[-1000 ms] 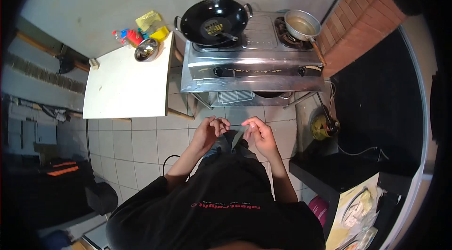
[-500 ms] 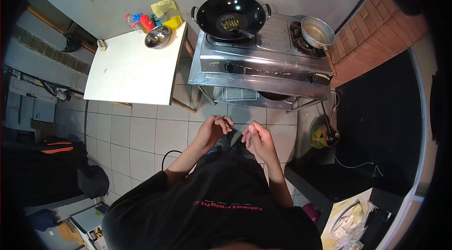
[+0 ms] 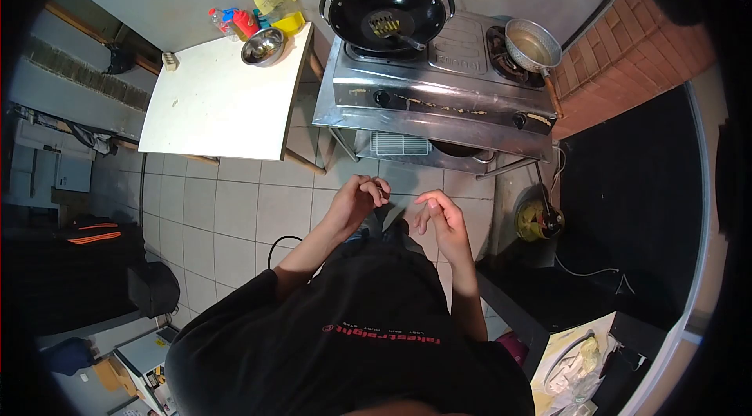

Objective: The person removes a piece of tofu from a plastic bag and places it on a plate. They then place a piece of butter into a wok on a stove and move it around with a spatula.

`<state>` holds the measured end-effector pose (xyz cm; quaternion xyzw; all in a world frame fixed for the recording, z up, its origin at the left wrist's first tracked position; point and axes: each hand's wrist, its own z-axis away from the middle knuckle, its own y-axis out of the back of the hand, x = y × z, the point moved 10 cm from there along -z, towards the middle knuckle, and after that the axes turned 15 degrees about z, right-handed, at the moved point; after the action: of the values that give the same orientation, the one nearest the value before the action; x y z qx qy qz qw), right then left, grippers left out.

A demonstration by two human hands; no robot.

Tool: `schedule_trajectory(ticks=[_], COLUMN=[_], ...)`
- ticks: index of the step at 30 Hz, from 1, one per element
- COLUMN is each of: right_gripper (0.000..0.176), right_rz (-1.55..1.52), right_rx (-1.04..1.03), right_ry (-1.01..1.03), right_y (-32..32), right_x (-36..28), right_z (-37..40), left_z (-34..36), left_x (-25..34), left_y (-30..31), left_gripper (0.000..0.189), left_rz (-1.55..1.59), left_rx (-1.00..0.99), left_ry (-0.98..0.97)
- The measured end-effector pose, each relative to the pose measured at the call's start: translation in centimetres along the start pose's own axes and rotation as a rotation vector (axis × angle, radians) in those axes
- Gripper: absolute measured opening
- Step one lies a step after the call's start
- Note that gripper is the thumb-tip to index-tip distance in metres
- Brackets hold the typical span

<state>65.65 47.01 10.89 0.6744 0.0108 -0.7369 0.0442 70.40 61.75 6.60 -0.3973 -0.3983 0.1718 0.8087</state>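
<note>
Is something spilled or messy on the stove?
Yes. A pale yellowish streak runs along the front panel of the shiny steel two-burner stove, between its knobs, as if batter or food had dripped there. Nothing else looks knocked over; a slotted spatula just rests inside the black wok.

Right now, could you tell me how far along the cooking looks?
Done: a wok sits on the stove with a spatula and a little food inside; a saucepan of liquid stands beside it. In hand: left hand and right hand hover close together before the stove, touching no cookware; I cannot tell if they hold anything. Left: probably tending the wok.
</note>
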Motion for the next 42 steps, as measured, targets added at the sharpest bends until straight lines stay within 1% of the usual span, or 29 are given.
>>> schedule_trajectory(ticks=[3,6,9,11,15,17,18,19,22,23,24,25,26,27,29,31,32,33,35,37,39,41,42], right_gripper=[0.031,0.030,0.031,0.032,0.031,0.030,0.030,0.030,0.030,0.029,0.025,0.025,0.023,0.021,0.018,0.017,0.016,0.016,0.014,0.016,0.018,0.019,0.020], right_rz=[-0.012,-0.025,0.008,0.056,0.022,0.073,0.079,0.075,0.076,0.075,0.083,0.091,0.057,0.023,0.074,0.081,0.073,0.073,0.023,0.030,0.063,0.083,0.098], right_rx=[-0.023,-0.039,-0.056,-0.073,-0.119,-0.124,-0.122,-0.121,-0.101,-0.089,-0.078,-0.077,-0.048,-0.020,-0.019,0.091,0.150,0.159,0.299,0.331,0.363,0.371,0.379], right_ry=[-0.006,-0.016,-0.031,-0.144,-0.087,-0.032,-0.029,-0.017,0.002,0.007,-0.004,-0.001,0.013,0.025,0.034,-0.019,-0.066,-0.078,-0.132,-0.143,-0.155,-0.179,-0.191], right_y=[-0.1,-0.3,-0.5,-0.6,-1.5,-1.7,-1.7,-1.7,-1.5,-1.3,-1.0,-0.7,-0.2,0.5,1.6,3.4,4.1,4.4,6.1,6.8,7.3,7.7,7.9], right_x=[-0.1,-0.4,-0.5,0.4,-0.4,-1.4,-1.6,-1.7,-2.7,-3.0,-3.3,-3.4,-3.3,-3.0,-2.2,-1.4,-1.2,-1.1,-0.8,-0.7,-1.1,-0.3,0.2], right_z=[-0.5,-1.4,-2.7,-3.8,-7.3,-9.3,-10.4,-11.5,-14.8,-16.0,-17.2,-18.4,-19.6,-20.7,-22.8,-24.2,-24.6,-24.9,-25.4,-26.1,-26.5,-27.1,-27.4], left_z=[0.0,0.3,0.6,0.5,-0.2,-1.1,-1.6,-2.4,-4.8,-5.9,-7.1,-8.1,-8.6,-9.7,-11.7,-13.5,-13.8,-14.0,-14.6,-15.1,-15.7,-16.1,-16.3], left_x=[0.3,1.0,2.1,3.2,6.5,8.7,9.8,10.7,14.1,14.6,15.8,16.9,17.9,18.2,19.0,18.8,19.2,19.5,19.5,19.7,19.5,19.5,19.3], left_y=[0.2,0.9,2.0,3.5,5.2,6.3,6.6,7.0,8.6,9.7,10.6,11.3,11.1,11.9,11.9,12.9,12.2,11.3,11.2,11.4,11.8,11.4,11.6], left_gripper=[0.051,0.050,0.045,0.038,0.034,0.036,0.040,0.040,0.042,0.042,0.040,0.038,0.037,0.037,0.040,0.043,0.042,0.042,0.044,0.045,0.048,0.055,0.055], left_rz=[0.018,0.029,0.089,0.100,0.085,0.043,-0.007,-0.004,-0.320,-0.316,-0.524,-0.731,-0.809,-0.803,-1.040,-1.046,-1.089,-1.134,-1.128,-1.192,-1.191,-1.351,-1.351], left_rx=[-0.007,0.041,0.056,0.124,0.167,0.221,0.216,0.208,0.284,0.276,0.288,0.300,0.345,0.343,0.256,0.220,0.191,0.156,0.156,0.139,0.138,0.129,0.127], left_ry=[-0.032,-0.047,-0.074,-0.094,-0.150,-0.201,-0.204,-0.204,-0.248,-0.249,-0.307,-0.365,-0.386,-0.386,-0.525,-0.484,-0.510,-0.539,-0.497,-0.553,-0.500,-0.514,-0.513])
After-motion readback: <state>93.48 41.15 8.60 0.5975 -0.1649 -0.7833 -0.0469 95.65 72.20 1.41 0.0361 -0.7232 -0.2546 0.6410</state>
